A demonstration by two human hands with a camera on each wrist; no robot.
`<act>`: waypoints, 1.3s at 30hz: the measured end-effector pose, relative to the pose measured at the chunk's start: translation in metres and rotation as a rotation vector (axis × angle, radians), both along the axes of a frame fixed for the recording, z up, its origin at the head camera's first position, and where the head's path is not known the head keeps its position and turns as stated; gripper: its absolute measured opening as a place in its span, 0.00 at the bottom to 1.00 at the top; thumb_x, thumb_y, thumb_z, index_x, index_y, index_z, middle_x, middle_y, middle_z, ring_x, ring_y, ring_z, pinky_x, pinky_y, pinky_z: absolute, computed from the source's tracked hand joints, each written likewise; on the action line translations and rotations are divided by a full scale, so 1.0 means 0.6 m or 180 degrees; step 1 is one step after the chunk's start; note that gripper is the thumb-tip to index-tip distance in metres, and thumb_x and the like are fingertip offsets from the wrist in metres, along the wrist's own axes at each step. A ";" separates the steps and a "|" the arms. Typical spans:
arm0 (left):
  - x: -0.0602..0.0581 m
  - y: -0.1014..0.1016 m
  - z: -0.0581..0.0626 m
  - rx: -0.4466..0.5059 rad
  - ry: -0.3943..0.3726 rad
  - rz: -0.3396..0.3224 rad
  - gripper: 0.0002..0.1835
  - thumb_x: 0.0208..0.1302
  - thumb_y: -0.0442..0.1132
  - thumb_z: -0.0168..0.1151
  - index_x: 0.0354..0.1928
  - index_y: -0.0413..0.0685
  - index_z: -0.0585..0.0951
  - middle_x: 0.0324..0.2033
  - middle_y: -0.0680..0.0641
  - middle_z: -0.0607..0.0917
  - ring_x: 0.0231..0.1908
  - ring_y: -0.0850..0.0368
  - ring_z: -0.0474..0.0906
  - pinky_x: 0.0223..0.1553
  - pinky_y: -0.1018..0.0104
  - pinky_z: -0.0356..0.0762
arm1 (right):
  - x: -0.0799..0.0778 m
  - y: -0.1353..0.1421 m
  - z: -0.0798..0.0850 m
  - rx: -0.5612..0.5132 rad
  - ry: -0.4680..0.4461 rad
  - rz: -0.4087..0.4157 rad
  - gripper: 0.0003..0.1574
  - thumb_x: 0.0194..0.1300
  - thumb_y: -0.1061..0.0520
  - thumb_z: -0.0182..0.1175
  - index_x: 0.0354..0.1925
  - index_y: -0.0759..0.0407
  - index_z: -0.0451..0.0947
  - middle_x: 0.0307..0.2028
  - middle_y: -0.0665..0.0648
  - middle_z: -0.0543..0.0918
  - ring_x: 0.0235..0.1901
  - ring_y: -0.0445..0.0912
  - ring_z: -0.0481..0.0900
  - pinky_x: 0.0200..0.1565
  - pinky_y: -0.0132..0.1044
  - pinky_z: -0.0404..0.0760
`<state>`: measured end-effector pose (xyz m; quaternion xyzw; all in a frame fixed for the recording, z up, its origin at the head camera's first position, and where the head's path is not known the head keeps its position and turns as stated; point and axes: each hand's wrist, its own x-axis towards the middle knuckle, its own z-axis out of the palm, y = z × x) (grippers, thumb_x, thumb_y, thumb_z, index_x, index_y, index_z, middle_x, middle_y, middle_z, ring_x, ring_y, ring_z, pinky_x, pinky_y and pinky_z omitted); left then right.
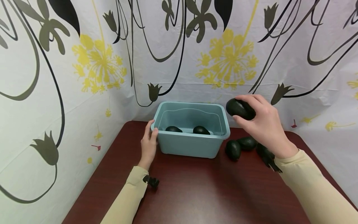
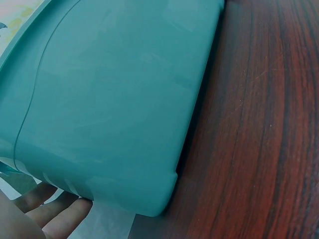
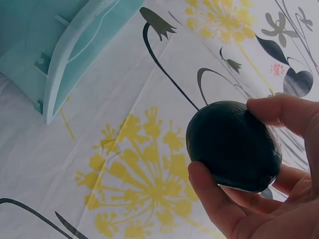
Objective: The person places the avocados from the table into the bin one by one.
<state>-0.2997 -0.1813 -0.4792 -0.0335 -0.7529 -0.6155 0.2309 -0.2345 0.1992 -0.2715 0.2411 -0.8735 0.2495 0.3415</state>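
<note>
In the head view a light blue plastic bin (image 1: 188,145) stands on the table, with two dark green avocados inside, one on the left (image 1: 173,129) and one on the right (image 1: 200,130). My left hand (image 1: 148,146) holds the bin by its front left corner; the left wrist view shows its fingers (image 2: 67,219) against the bin's outer wall (image 2: 119,109). Up in the air, right of the bin's rim, my right hand (image 1: 264,124) grips another avocado (image 1: 237,109) between thumb and fingers. In the right wrist view that avocado (image 3: 234,147) appears close up, its underside partly covered by fingers.
Several more avocados (image 1: 233,150) lie on the dark red wooden table (image 1: 181,193), right of the bin and below my right hand. A patterned white sheet (image 1: 179,71) with yellow flowers hangs behind the table and along its sides.
</note>
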 end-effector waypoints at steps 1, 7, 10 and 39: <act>0.000 0.000 0.000 0.0002 -0.0005 -0.0003 0.25 0.72 0.66 0.50 0.69 0.87 0.66 0.64 0.54 0.74 0.54 0.50 0.75 0.44 0.45 0.80 | -0.001 -0.001 0.001 -0.0006 -0.0014 0.0017 0.35 0.58 0.57 0.73 0.64 0.42 0.78 0.54 0.51 0.77 0.46 0.47 0.76 0.38 0.44 0.73; -0.002 0.000 -0.001 0.0040 -0.0013 -0.0029 0.25 0.72 0.66 0.51 0.69 0.87 0.66 0.65 0.55 0.74 0.54 0.50 0.75 0.44 0.42 0.80 | -0.009 -0.007 0.007 -0.0029 -0.0071 0.0102 0.35 0.58 0.56 0.73 0.63 0.43 0.78 0.55 0.51 0.77 0.46 0.49 0.76 0.39 0.45 0.73; -0.002 -0.001 -0.001 0.0088 -0.0039 -0.0069 0.25 0.73 0.64 0.52 0.70 0.85 0.66 0.66 0.53 0.73 0.55 0.48 0.74 0.46 0.39 0.80 | -0.013 -0.011 0.011 -0.0024 -0.0084 0.0126 0.34 0.59 0.55 0.74 0.64 0.43 0.78 0.56 0.51 0.77 0.46 0.49 0.76 0.40 0.45 0.74; -0.003 0.003 -0.002 0.0039 -0.0016 -0.0040 0.25 0.73 0.66 0.50 0.70 0.87 0.66 0.65 0.56 0.74 0.54 0.51 0.75 0.44 0.44 0.81 | -0.056 -0.047 -0.006 0.0102 -0.0662 0.0352 0.26 0.65 0.56 0.69 0.61 0.46 0.79 0.53 0.50 0.78 0.49 0.47 0.78 0.46 0.50 0.84</act>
